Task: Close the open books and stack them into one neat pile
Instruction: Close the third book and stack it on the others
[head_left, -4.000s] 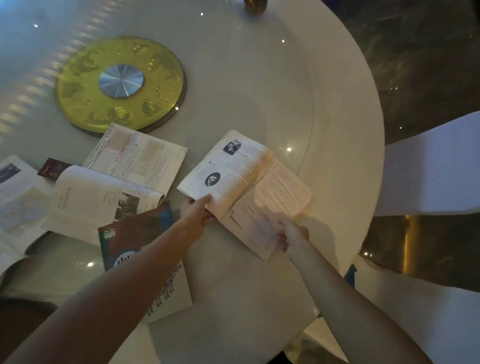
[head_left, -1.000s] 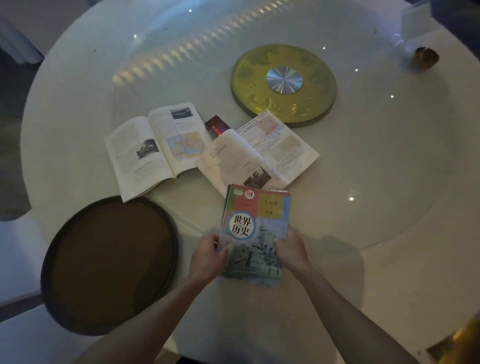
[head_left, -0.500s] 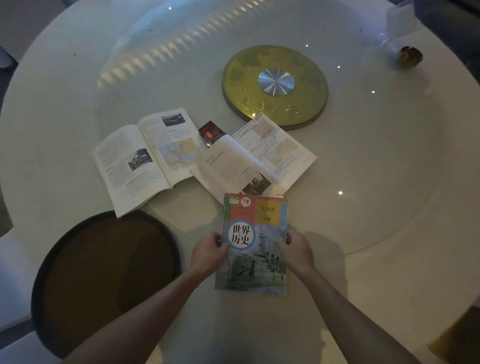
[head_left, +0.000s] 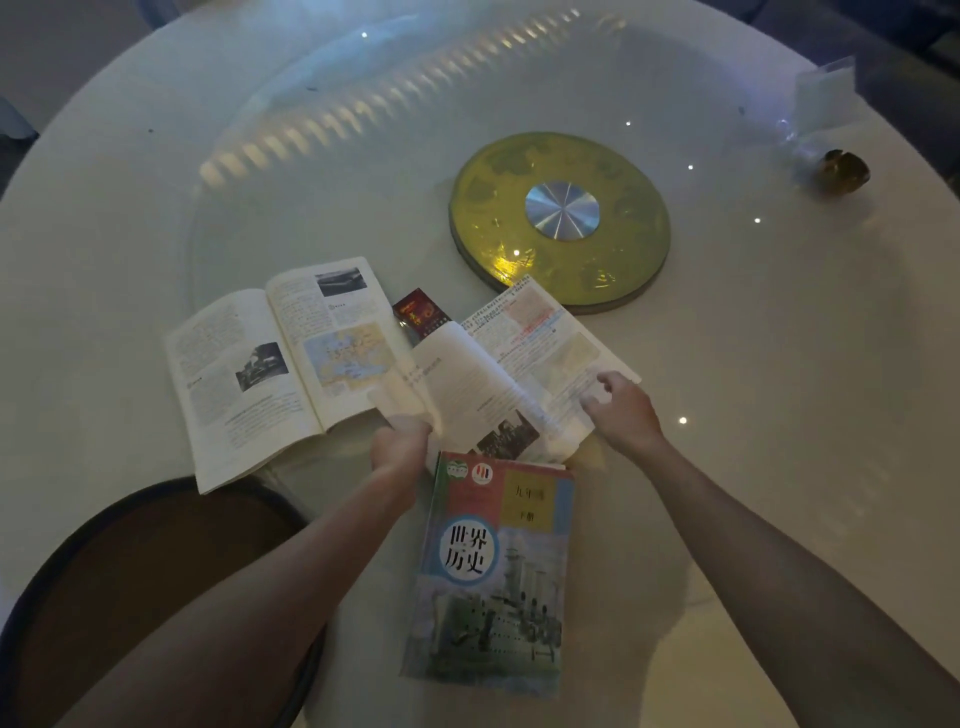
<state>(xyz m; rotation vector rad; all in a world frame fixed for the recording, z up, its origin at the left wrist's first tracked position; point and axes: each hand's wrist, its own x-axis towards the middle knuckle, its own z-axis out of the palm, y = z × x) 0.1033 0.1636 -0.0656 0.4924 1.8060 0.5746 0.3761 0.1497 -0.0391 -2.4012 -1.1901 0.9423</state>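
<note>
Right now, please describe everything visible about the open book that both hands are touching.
The middle open book is a paper-paged textbook lying face up on the white round table, turned at an angle. Its right page shows printed text with red and blue marks; a dark photo sits low on its bulging left pages. The left hand grips its near left corner, the right hand rests on its right page. Its far corner overlaps the yellow disc.

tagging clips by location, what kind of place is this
Probably a restaurant or banquet dining room: a large round table topped by a glass turntable on a gold hub, with a round stool beside it.
</note>
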